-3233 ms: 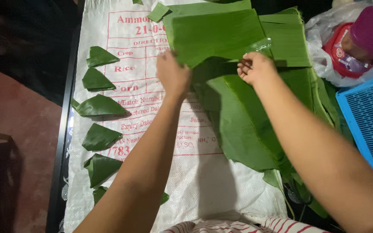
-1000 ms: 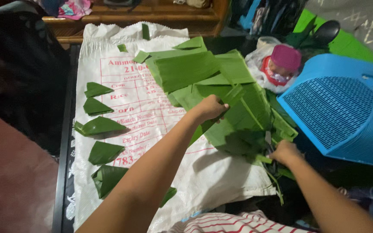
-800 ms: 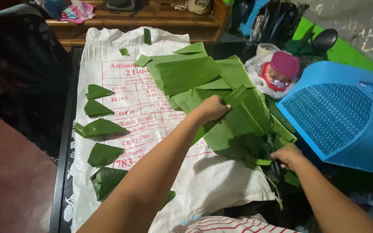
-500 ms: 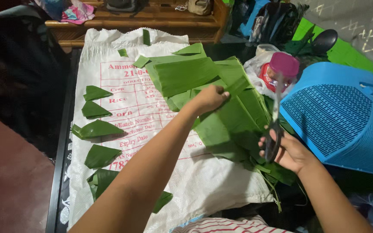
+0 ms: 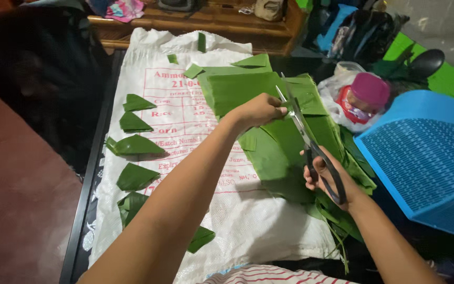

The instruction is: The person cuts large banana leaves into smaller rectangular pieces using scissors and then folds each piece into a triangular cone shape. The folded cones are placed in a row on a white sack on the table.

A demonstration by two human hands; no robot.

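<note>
Head view: left hand (image 5: 258, 110) pinches banana leaf (image 5: 285, 142) lying on white sack (image 5: 185, 121); right hand (image 5: 328, 179) grips black-handled scissors (image 5: 311, 144), blades open at the leaf's edge.

Scissors meet banana leaf over a printed white sack

The left hand (image 5: 261, 110) pinches an edge of the large green banana leaf pile (image 5: 285, 142), while the right hand (image 5: 328, 179) grips long black-handled metal scissors (image 5: 308, 142) (blades parted at the leaf). Small folded green leaf cones (image 5: 135, 144) line the white woven sack (image 5: 185, 131); a blue plastic basket (image 5: 426, 158) sits to the right.
</note>
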